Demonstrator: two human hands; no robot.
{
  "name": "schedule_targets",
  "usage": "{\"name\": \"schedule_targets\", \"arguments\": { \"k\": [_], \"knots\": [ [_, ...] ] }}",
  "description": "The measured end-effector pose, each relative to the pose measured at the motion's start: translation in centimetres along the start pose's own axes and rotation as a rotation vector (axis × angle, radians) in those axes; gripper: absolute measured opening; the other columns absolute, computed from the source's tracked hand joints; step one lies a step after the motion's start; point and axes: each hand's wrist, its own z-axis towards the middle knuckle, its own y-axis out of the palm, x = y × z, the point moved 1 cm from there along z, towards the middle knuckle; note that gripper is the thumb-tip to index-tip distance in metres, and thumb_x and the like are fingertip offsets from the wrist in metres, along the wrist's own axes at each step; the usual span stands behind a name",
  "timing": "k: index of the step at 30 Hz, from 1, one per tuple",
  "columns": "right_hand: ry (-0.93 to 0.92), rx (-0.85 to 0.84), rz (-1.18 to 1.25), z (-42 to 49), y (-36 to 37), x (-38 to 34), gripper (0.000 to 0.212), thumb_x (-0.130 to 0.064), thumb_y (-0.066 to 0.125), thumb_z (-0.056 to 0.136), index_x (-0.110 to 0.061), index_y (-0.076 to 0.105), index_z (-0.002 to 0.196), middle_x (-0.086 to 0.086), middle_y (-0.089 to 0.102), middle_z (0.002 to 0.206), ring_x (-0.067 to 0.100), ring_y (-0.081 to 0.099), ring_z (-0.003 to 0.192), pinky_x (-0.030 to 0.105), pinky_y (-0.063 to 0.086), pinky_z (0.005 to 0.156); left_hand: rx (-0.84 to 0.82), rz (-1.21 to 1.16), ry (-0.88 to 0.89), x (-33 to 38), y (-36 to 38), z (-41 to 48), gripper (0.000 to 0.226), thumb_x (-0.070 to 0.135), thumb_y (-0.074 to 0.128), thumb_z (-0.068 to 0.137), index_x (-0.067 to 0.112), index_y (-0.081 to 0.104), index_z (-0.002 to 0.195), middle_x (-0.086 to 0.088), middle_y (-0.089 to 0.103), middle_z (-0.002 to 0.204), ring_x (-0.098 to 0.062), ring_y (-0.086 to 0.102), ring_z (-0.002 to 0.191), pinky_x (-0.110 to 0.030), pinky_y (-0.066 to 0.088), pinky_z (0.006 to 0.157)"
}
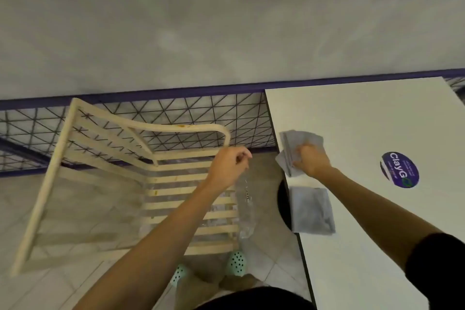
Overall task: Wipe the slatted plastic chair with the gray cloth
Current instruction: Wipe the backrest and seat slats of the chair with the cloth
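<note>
Your hands are apart. Your right hand (310,160) rests on the tabletop (364,113) near its left edge, fingers curled into a crumpled gray cloth (299,141) and gripping it. Your left hand (230,166) hangs over the chair (181,166), fingertips pinched on the top of a clear plastic wrapper (245,209) that dangles beside the seat's right edge.

A second cloth (312,210), folded flat, lies on the tabletop just nearer you than the gripped one, at the same edge. A round purple sticker (399,169) sits farther right on the tabletop.

The cream chair stands on the tiled floor (88,209) left of the tabletop, its slats bearing brownish marks. Behind it runs a dark wire fence (176,111). Your mint clogs (236,263) show below the seat's front edge.
</note>
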Motion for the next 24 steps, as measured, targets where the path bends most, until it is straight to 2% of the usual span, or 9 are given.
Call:
{"name": "schedule_targets", "arguments": {
  "k": [6,10,14,17,18,21,24],
  "knots": [
    [0.033,-0.032,-0.065,-0.4,1.1,-0.2,0.024,-0.023,0.056,0.097,-0.01,0.064,0.115,0.009,0.062,0.11,0.025,0.062,0.095,0.033,0.053,0.083,0.014,-0.023,-0.052,-1.0,0.0,-0.2,0.023,0.012,0.055,0.093,0.031,0.066,0.086,0.007,0.072,0.077,-0.008,0.069,0.066,-0.04,0.059,0.07],
    [0.016,0.024,-0.093,-0.2,0.8,0.0,0.018,-0.02,0.052,0.098,-0.014,0.067,0.106,0.006,0.061,0.111,0.024,0.061,0.089,0.03,0.048,0.076,0.014,-0.003,-0.068,-1.0,0.0,-0.1,0.019,0.012,0.055,0.093,0.023,0.07,0.091,0.008,0.071,0.072,-0.007,0.068,0.065,-0.038,0.058,0.068],
    [0.049,-0.004,-0.006,0.1,0.2,0.7,0.022,-0.018,0.051,0.098,-0.013,0.069,0.11,0.01,0.068,0.107,0.028,0.063,0.09,0.029,0.044,0.071,0.002,-0.005,-0.075,-0.7,0.7,0.2,0.018,0.012,0.055,0.094,0.022,0.07,0.092,0.009,0.07,0.071,-0.004,0.067,0.064,-0.036,0.058,0.069],
    [0.094,-0.011,0.057,-0.1,-1.3,0.7,0.022,-0.011,0.051,0.096,-0.009,0.067,0.111,0.012,0.067,0.109,0.032,0.063,0.095,0.031,0.046,0.075,-0.021,-0.051,-0.085,-0.5,1.6,0.7,0.018,0.012,0.055,0.094,0.025,0.068,0.091,0.009,0.07,0.072,-0.006,0.068,0.066,-0.038,0.059,0.072],
    [0.077,0.032,0.093,-0.4,-2.1,0.5,0.021,-0.008,0.049,0.095,-0.007,0.067,0.106,0.014,0.067,0.107,0.034,0.063,0.094,0.033,0.047,0.076,-0.037,-0.071,-0.089,-0.2,1.9,0.8,0.019,0.011,0.055,0.094,0.025,0.067,0.092,0.008,0.07,0.072,-0.008,0.068,0.066,-0.04,0.059,0.073],
    [-0.058,0.3,0.201,-2.4,-5.0,0.3,0.016,0.001,0.05,0.089,-0.003,0.066,0.088,0.015,0.066,0.095,0.036,0.061,0.081,0.038,0.049,0.074,-0.085,-0.188,-0.127,0.5,2.9,1.4,0.02,0.006,0.052,0.095,0.019,0.066,0.096,0.003,0.071,0.075,-0.012,0.068,0.065,-0.043,0.058,0.076],
    [-0.118,0.403,0.273,-4.4,-7.6,-0.1,0.015,0.001,0.053,0.089,-0.004,0.067,0.088,0.014,0.067,0.093,0.033,0.061,0.081,0.038,0.049,0.076,-0.107,-0.287,-0.16,1.6,3.7,1.7,0.02,0.005,0.052,0.095,0.016,0.063,0.106,0.0,0.072,0.082,-0.016,0.069,0.066,-0.044,0.057,0.078]
  ]
}}
